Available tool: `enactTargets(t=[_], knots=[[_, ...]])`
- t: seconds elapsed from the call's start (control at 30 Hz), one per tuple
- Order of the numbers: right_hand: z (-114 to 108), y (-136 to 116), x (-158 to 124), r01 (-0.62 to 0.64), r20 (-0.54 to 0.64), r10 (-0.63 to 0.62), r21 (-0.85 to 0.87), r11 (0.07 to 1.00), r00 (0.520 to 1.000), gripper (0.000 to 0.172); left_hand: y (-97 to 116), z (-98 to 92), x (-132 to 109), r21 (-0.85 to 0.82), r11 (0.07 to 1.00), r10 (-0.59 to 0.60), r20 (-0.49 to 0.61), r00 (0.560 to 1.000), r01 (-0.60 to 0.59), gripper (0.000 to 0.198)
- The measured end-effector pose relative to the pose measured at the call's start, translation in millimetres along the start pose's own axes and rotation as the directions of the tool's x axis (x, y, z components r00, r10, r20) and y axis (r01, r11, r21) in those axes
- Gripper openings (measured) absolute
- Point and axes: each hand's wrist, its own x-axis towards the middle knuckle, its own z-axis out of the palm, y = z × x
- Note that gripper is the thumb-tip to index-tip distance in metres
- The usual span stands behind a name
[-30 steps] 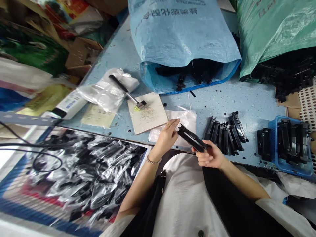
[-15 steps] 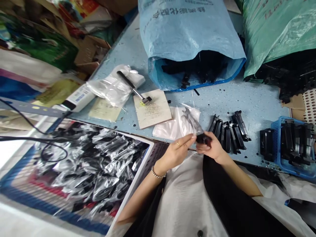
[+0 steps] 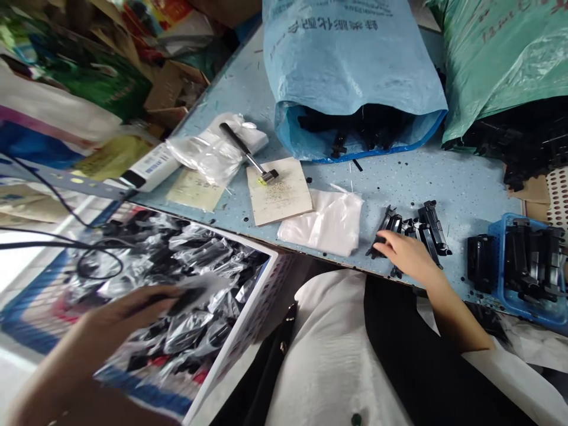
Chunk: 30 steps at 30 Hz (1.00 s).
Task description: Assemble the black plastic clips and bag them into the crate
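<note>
Black clips (image 3: 432,222) touch fingers (image 3: 385,239) of right hand (image 3: 410,255).

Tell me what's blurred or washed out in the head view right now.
Head view: the left hand is smeared by motion blur above the white crate of clear-bagged black parts; the right hand, on the row of black plastic clips, is sharp; the far-left bright patch is blown out.

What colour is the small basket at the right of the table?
Blue; the basket shows best in the head view, holding black parts.
</note>
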Motion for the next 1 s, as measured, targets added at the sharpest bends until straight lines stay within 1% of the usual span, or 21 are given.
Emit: enactTargets(t=[0.03,0.1,0.13,0.17,0.2,0.23,0.27,0.3,0.33,0.37,0.43,0.47,0.5,0.53,0.6,0.67,0.73,0.8,0.87,0.93,1.0], knots=[[-0.4,5.1,2.4,-0.080,-0.028,0.077,-0.138,0.987,0.997,0.040,-29.1,-3.8,-3.4,0.055,0.994,-0.090,-0.072,0.993,0.094,0.020],[2.7,9.9,5.2,-0.155,-0.058,0.144,-0.313,0.937,0.988,0.049,-70.1,-3.3,-4.3,0.161,0.951,-0.215,-0.269,0.939,0.264,0.021],[5.5,10.0,5.4,-0.160,-0.067,0.146,-0.357,0.920,0.987,0.053,-78.8,0.4,-1.0,0.187,0.928,-0.250,-0.327,0.911,0.322,0.023],[8.5,8.9,4.9,-0.157,-0.076,0.139,-0.384,0.910,0.987,0.057,-78.2,6.6,5.0,0.195,0.914,-0.277,-0.341,0.898,0.356,0.026],[11.4,7.0,3.9,-0.157,-0.086,0.134,-0.399,0.903,0.987,0.059,-68.0,15.5,13.8,0.183,0.913,-0.302,-0.294,0.907,0.364,0.028],[14.0,4.7,2.7,-0.165,-0.097,0.137,-0.406,0.899,0.986,0.060,-48.5,27.5,25.2,0.147,0.925,-0.319,-0.198,0.927,0.349,0.031],[16.1,2.1,1.6,-0.180,-0.101,0.152,-0.406,0.896,0.983,0.060,-21.0,43.0,38.7,0.084,0.944,-0.311,-0.084,0.947,0.318,0.033],[17.7,-0.4,0.9,-0.197,-0.096,0.173,-0.399,0.895,0.980,0.061,12.8,62.0,53.8,0.002,0.963,-0.269,0.052,0.962,0.269,0.036],[19.0,-2.9,0.7,-0.212,-0.084,0.195,-0.390,0.896,0.977,0.062,50.7,84.3,69.9,-0.108,0.972,-0.192,0.136,0.972,0.207,0.037],[20.1,-5.2,1.2,-0.225,-0.068,0.215,-0.382,0.897,0.974,0.064,90.0,109.3,86.0,-0.217,0.967,-0.096,0.165,0.982,0.131,0.036],[21.7,-8.4,3.6,-0.232,-0.036,0.235,-0.362,0.903,0.971,0.067,163.0,162.2,116.2,-0.302,0.949,0.112,0.062,0.992,-0.088,0.027],[22.3,-8.8,5.2,-0.228,-0.028,0.233,-0.349,0.909,0.972,0.067,192.4,187.2,129.1,-0.254,0.950,0.188,-0.003,0.982,-0.183,0.022],[22.5,-8.1,6.7,-0.225,-0.029,0.229,-0.332,0.916,0.973,0.066,215.0,209.4,140.1,-0.176,0.959,0.214,-0.068,0.974,-0.223,0.019],[22.4,-6.0,7.8,-0.226,-0.033,0.227,-0.306,0.925,0.973,0.065,230.3,227.4,149.0,-0.100,0.964,0.241,-0.075,0.968,-0.248,0.017],[20.6,2.5,8.6,-0.248,-0.057,0.241,-0.222,0.943,0.969,0.064,240.1,248.8,161.7,-0.014,0.968,0.248,-0.042,0.968,-0.249,0.011],[17.8,14.7,7.7,-0.272,-0.084,0.268,-0.045,0.961,0.960,0.062,230.1,252.1,169.2,-0.086,0.965,0.250,0.035,0.968,-0.247,0.015],[16.3,25.8,6.1,-0.228,-0.098,0.261,0.268,0.936,0.960,0.055,213.5,245.3,173.6,-0.271,0.937,0.250,0.080,0.965,-0.220,0.022],[18.5,30.8,4.9,-0.110,-0.095,0.209,0.606,0.788,0.973,0.048,201.3,237.8,175.2,-0.460,0.880,0.191,0.106,0.976,-0.122,0.019],[24.8,28.0,4.6,-0.038,-0.042,0.130,0.830,0.557,0.991,0.042,197.5,234.4,174.5,-0.604,0.796,0.068,0.148,0.987,0.036,0.013],[33.4,20.0,4.9,-0.083,0.076,0.033,0.939,0.333,0.997,0.039,200.1,235.1,172.3,-0.713,0.685,-0.025,0.184,0.983,0.151,0.016],[41.7,11.5,5.6,-0.173,0.179,-0.040,0.976,0.134,0.983,0.036,204.5,236.9,169.9,-0.782,0.598,-0.058,0.177,0.983,0.176,0.021]])
